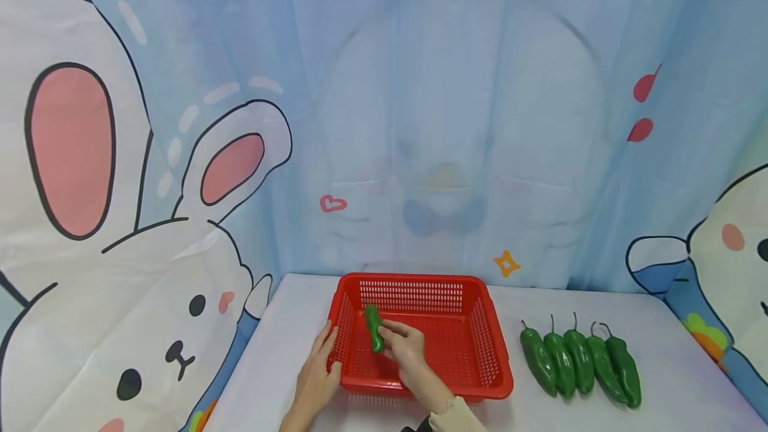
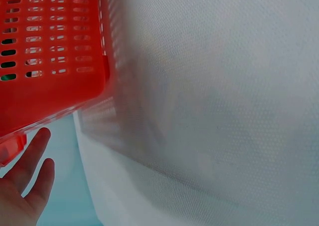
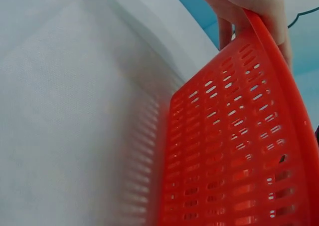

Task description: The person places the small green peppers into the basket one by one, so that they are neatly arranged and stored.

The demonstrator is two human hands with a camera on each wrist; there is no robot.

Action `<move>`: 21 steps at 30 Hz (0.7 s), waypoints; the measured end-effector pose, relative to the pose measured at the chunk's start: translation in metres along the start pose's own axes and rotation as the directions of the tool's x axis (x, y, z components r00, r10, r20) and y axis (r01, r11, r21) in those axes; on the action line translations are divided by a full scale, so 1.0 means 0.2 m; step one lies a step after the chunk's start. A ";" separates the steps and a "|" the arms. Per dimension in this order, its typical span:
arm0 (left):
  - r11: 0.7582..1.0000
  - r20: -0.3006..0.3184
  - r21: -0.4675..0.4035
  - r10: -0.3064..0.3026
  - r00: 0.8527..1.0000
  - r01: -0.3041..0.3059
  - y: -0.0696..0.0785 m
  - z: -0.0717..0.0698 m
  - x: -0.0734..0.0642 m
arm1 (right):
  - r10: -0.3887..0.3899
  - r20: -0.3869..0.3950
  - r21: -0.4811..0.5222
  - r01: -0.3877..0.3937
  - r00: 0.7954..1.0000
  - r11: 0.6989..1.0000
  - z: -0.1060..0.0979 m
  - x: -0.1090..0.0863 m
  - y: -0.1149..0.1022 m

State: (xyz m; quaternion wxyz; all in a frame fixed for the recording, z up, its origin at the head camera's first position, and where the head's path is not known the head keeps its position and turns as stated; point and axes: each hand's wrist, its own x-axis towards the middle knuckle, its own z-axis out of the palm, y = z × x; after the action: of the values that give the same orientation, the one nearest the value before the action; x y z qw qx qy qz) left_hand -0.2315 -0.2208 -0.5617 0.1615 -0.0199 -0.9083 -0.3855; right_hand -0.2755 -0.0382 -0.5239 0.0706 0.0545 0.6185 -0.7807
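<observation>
In the head view, my right hand [image 1: 405, 349] pinches a long green pepper [image 1: 373, 327] above the left part of a red plastic basket [image 1: 414, 392]. The pepper points away from me, its near end at the fingertips. My left hand [image 1: 318, 372] lies along the basket's left side, its straight fingers at the rim. The left wrist view shows two extended fingers of the left hand [image 2: 27, 181] spread beside the basket's slotted wall [image 2: 55, 89]. From the right wrist camera, the right hand [image 3: 249, 6] reaches over the basket's rim [image 3: 279, 61]; the pepper is hidden there.
Several glossy green peppers [image 1: 579, 362] lie side by side on the white table [image 1: 270, 345], right of the basket, stems pointing away. Behind the table hangs a blue curtain [image 1: 432, 119] printed with cartoon animals.
</observation>
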 end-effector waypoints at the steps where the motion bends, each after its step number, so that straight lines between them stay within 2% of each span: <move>1: 1.000 0.005 -0.005 -0.006 1.000 0.006 0.00 0.00 0.00 | 0.001 0.003 -0.006 -0.001 1.000 1.000 0.00 0.00 0.00; 9: 1.000 0.029 -0.015 -0.018 0.999 0.019 -0.01 0.00 0.01 | 0.008 -0.002 -0.064 -0.008 1.000 0.998 0.04 0.04 0.04; 21: 0.999 0.037 -0.016 -0.030 0.999 0.031 -0.01 0.01 0.01 | 0.002 -0.080 -0.107 -0.011 0.997 0.994 0.12 0.11 0.08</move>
State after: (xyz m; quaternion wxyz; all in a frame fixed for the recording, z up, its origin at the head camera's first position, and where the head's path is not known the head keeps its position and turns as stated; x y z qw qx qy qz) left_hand -0.2349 -0.2215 -0.5642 0.1385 -0.0145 -0.9081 -0.3948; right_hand -0.2950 -0.0661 -0.5385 0.0513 0.0838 0.6619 -0.7432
